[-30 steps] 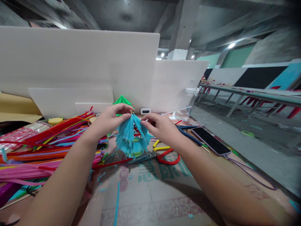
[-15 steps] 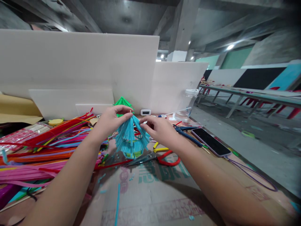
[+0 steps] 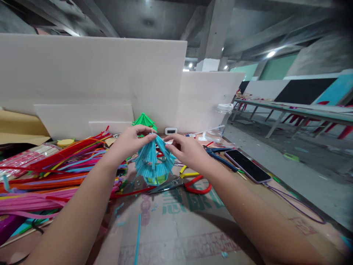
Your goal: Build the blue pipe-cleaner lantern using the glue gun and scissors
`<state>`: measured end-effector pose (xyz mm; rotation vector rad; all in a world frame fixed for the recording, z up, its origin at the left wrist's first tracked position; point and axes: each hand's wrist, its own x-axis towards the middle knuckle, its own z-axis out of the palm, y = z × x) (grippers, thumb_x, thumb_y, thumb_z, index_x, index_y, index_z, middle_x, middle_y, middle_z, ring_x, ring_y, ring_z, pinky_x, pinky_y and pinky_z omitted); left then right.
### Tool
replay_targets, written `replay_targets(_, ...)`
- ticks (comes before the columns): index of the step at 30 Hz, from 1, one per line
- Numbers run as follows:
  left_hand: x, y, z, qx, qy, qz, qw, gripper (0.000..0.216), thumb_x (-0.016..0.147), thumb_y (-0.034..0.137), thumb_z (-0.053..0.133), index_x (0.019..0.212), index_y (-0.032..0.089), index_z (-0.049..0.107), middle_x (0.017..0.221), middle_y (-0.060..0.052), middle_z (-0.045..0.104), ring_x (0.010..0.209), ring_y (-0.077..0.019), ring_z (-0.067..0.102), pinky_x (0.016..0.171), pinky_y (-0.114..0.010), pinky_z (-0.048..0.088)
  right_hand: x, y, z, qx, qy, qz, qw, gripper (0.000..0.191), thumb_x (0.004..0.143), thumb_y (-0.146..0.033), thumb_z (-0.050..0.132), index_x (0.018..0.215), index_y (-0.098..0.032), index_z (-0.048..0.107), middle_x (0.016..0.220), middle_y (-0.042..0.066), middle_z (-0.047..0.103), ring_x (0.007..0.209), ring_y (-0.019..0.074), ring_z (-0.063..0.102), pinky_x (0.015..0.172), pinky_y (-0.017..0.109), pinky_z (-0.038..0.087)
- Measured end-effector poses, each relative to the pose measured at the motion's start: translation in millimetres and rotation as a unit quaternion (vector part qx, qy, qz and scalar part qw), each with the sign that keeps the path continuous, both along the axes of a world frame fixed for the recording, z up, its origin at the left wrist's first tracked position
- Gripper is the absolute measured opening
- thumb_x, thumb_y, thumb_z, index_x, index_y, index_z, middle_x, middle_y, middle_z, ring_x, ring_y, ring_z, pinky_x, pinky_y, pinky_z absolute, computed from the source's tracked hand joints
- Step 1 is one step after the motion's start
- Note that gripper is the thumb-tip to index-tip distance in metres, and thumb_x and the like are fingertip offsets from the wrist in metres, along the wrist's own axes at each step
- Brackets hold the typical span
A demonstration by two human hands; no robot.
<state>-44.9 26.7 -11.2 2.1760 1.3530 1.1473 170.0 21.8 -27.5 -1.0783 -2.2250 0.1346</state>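
A small tiered model point(image 3: 154, 171), with roofs of light-blue pipe cleaners and a yellow-green base, stands upright on the cardboard. At its peak, by a thin stick, my left hand point(image 3: 134, 139) pinches the top between thumb and fingers. My right hand point(image 3: 185, 148) is closed at the upper right slope, thumb and forefinger on a blue pipe cleaner there. Between the upper roof and the lower one a gap shows some red inside. Scissors point(image 3: 176, 184) with red and yellow handles lie just in front. Behind my left hand rises a green pointed roof point(image 3: 143, 120).
Bundles of coloured pipe cleaners point(image 3: 68, 173) spread over the left side. To the right lie blue-handled pliers point(image 3: 224, 160) and a phone point(image 3: 248, 165) with a cord. A clear plastic jar point(image 3: 221, 121) and small white timer point(image 3: 171, 131) stand before white boards point(image 3: 154, 81).
The model's upper roof has tilted or turned slightly, and the gap above the lower tier looks wider. Both hands stay at almost the same places.
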Motion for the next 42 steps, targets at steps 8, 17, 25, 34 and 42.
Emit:
replay_targets(8,-1,6,-5.9,-0.005,-0.09,-0.026,0.996,0.039,0.079,0.049,0.061,0.1,0.018,0.07,0.099,-0.007,0.072,0.089,-0.0213,0.065,0.078,-0.03,0.05,4,8,-2.1,-0.004,-0.014,-0.018,1.0,0.027,0.091,-0.034,0.05,0.113,-0.024,0.063,0.085,0.002,0.07,0.069,0.0132,0.059,0.058,0.023,0.034)
replay_targets(17,1,6,-6.5,-0.013,-0.109,0.007,0.994,0.044,0.077,0.055,0.062,0.098,0.018,0.072,0.092,-0.006,0.073,0.08,-0.0194,0.065,0.072,-0.027,0.049,6,20,-10.2,-0.015,-0.061,-0.034,0.997,0.031,0.089,-0.037,0.052,0.116,-0.026,0.063,0.093,0.002,0.073,0.077,0.0166,0.065,0.062,0.025,0.038)
replay_targets(25,0,4,-4.0,0.009,-0.103,0.071,0.992,0.041,0.075,0.055,0.064,0.091,0.018,0.072,0.086,-0.004,0.073,0.078,-0.0196,0.064,0.068,-0.026,0.046,7,19,-8.8,-0.01,-0.046,-0.021,0.999,0.031,0.092,-0.04,0.048,0.114,-0.023,0.064,0.096,0.004,0.072,0.08,0.017,0.065,0.065,0.026,0.041)
replay_targets(34,-2,5,-4.9,-0.008,-0.128,0.054,0.99,0.042,0.074,0.054,0.065,0.092,0.017,0.072,0.088,-0.005,0.073,0.08,-0.02,0.065,0.069,-0.026,0.046,6,15,-7.1,-0.011,-0.07,-0.039,0.997,0.03,0.091,-0.04,0.049,0.114,-0.027,0.063,0.088,0.001,0.073,0.076,0.0164,0.065,0.058,0.024,0.036)
replay_targets(42,-1,6,-5.5,0.006,-0.103,0.054,0.993,0.04,0.075,0.055,0.064,0.088,0.018,0.072,0.085,-0.004,0.073,0.08,-0.0202,0.065,0.068,-0.026,0.046,3,10,-5.5,-0.002,-0.094,-0.047,0.994,0.029,0.09,-0.038,0.051,0.113,-0.027,0.064,0.079,0.001,0.072,0.076,0.0171,0.065,0.063,0.024,0.038)
